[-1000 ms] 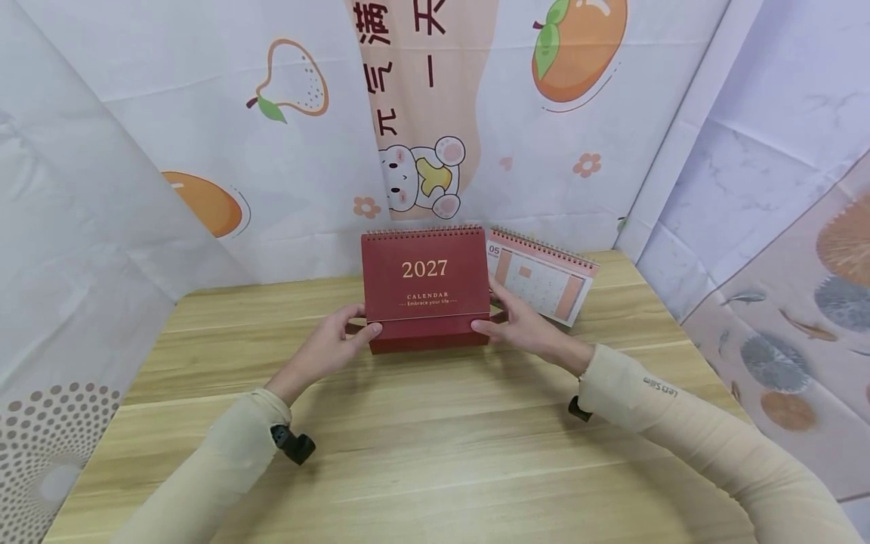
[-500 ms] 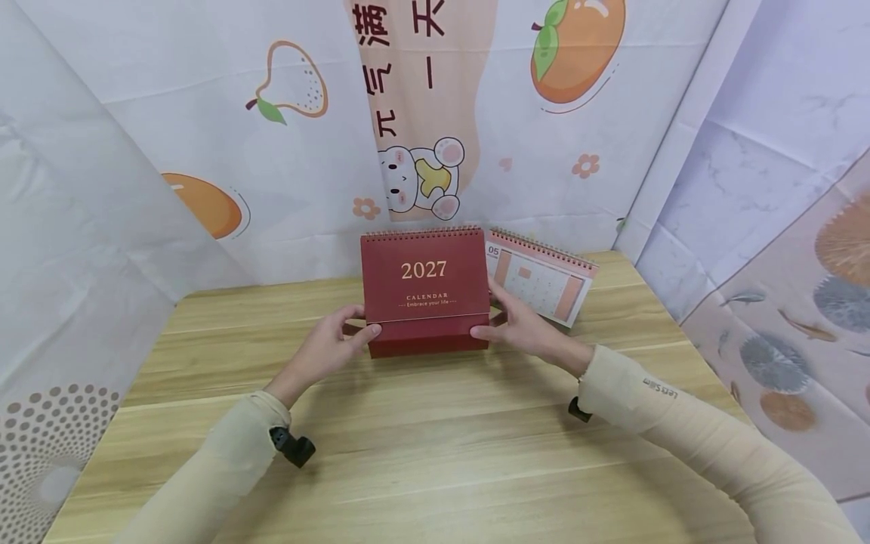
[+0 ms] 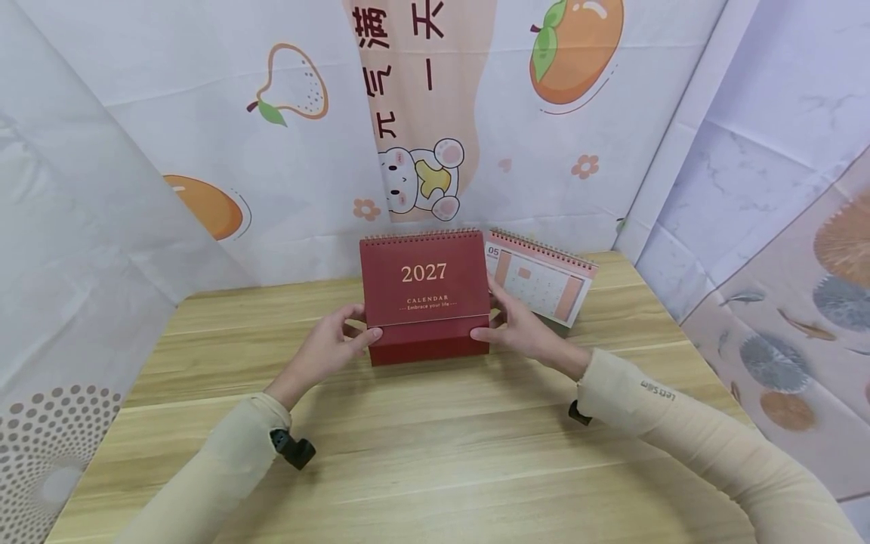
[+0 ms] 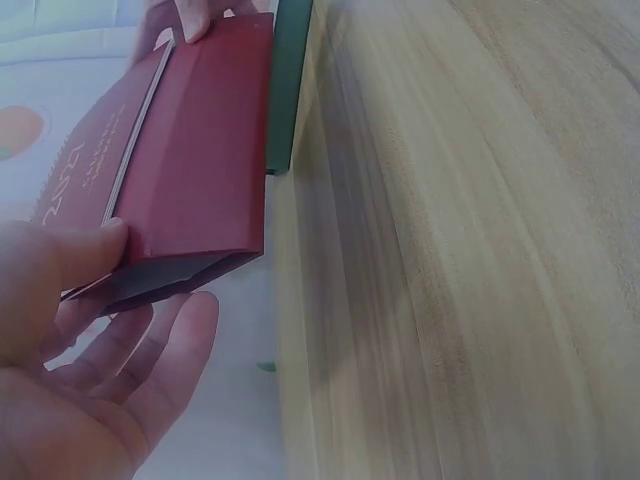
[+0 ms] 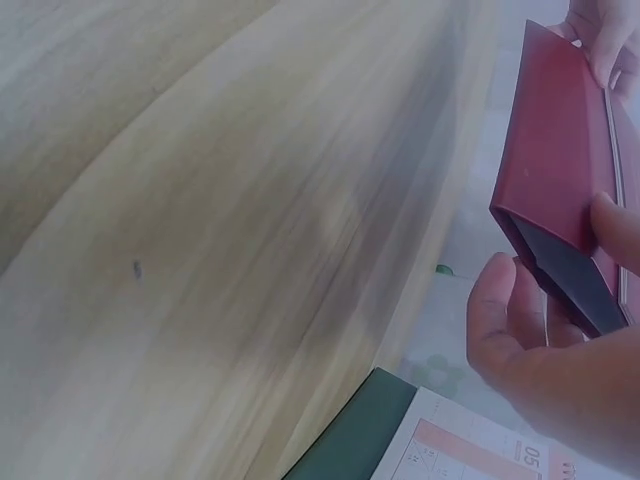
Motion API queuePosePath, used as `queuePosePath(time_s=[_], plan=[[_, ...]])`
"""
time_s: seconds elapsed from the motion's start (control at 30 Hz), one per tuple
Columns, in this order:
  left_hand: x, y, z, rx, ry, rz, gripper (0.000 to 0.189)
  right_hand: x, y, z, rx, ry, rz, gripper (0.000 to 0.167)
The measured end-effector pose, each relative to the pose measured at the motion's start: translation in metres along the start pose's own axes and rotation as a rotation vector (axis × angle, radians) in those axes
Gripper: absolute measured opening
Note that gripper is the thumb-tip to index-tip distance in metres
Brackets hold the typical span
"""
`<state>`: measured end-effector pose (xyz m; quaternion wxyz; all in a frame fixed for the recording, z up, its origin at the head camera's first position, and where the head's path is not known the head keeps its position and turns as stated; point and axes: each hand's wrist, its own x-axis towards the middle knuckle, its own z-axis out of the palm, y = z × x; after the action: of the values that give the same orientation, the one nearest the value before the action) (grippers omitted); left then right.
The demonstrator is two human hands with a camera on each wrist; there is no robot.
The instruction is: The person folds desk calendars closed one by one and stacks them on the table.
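Observation:
A dark red desk calendar (image 3: 424, 279) marked 2027 stands at the back middle of the table in the head view, its spiral binding along the top. My left hand (image 3: 333, 341) grips its left end, with the thumb on the red front of the base and the fingers behind. At the opposite end, my right hand (image 3: 519, 321) holds it the same way. In the left wrist view, the calendar's hollow triangular end shows above the fingers (image 4: 180, 340), and its base appears raised a little from the table. The right wrist view shows the right thumb on the red cover (image 5: 560, 140).
A second desk calendar (image 3: 537, 273), with a pink and white page marked 05 and a green base (image 5: 350, 430), stands angled just right of the red one. A printed cloth (image 3: 292, 189) hangs behind the wooden table (image 3: 435, 453). Another patterned cloth (image 3: 782, 340) lines the right side.
The red calendar has shifted slightly toward me and its lower front edge sits lower in view. Both hands keep their grip on it. The pink calendar stays put.

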<state>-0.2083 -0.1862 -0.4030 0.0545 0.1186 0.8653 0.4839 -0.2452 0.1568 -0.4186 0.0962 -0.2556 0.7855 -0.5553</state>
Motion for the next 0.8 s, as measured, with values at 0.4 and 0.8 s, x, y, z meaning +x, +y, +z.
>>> queuePosePath(time_s=[0.4, 0.8], plan=[[0.0033, 0.0016, 0.0036, -0.083, 0.054, 0.040, 0.075, -0.0021, -0.0019, 0.0016, 0.000, 0.017, 0.020, 0.106], [0.0056, 0.0053, 0.0085, -0.094, 0.055, 0.036, 0.090, -0.0023, 0.0016, 0.0022, -0.013, 0.016, -0.005, 0.111]])
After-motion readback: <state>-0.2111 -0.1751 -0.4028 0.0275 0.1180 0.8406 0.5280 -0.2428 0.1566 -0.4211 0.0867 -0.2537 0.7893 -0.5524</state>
